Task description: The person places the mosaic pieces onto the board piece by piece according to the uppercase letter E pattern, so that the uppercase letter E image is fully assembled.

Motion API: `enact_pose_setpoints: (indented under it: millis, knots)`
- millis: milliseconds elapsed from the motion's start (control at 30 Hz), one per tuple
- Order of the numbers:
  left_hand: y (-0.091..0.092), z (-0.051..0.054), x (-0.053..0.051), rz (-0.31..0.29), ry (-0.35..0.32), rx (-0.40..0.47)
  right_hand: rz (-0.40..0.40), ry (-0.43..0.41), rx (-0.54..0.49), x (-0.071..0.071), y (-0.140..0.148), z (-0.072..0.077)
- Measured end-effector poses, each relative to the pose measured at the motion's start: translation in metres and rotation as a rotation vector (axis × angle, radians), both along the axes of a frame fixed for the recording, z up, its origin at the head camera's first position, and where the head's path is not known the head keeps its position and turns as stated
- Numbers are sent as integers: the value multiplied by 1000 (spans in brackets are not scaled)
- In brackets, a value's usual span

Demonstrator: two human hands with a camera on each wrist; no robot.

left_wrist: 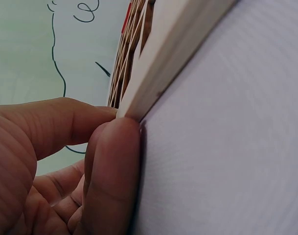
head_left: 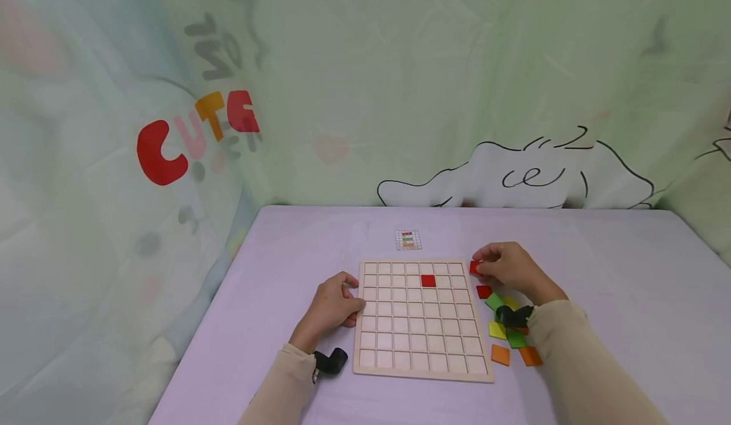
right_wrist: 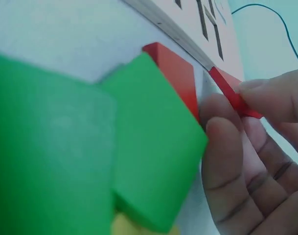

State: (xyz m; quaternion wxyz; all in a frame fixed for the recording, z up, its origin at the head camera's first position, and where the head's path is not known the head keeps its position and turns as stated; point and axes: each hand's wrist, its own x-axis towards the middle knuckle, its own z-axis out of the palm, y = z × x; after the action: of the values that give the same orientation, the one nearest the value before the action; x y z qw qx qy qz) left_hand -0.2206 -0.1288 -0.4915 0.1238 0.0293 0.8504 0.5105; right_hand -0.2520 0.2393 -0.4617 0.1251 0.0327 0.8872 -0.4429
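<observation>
A wooden grid board (head_left: 422, 377) lies flat on the table, with one red square tile (head_left: 428, 280) in an upper cell. My left hand (head_left: 332, 302) pinches the board's left edge between thumb and fingers; the left wrist view shows the board's pale rim (left_wrist: 153, 68) in that grip. Beyond the upper right corner of the board, my right hand (head_left: 512, 269) pinches another red tile (right_wrist: 227, 88) between thumb and fingertips. Below that hand, loose tiles lie beside the board: a red one (head_left: 483, 292), green ones (right_wrist: 153, 142), yellow and orange ones (head_left: 500, 354).
A small card with a coloured grid pattern (head_left: 408, 240) lies behind the board. The lilac tabletop (head_left: 308, 241) meets a pale green printed curtain (head_left: 365, 95) at the back. Both wrists wear black cameras (head_left: 331, 361); the right one hangs over the loose tiles.
</observation>
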Motion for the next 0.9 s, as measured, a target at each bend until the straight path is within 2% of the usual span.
enact_pose_setpoints:
  millis: [333, 633, 900]
  knots:
    - [0, 0, 1, 1, -1, 2, 23, -2, 175, -1, -5, 1]
    - [0, -1, 1, 1, 3, 7, 65, 39, 326, -3, -11, 4]
    - [0, 0, 2, 4, -3, 2, 28, 59, 272, 2, -20, 10]
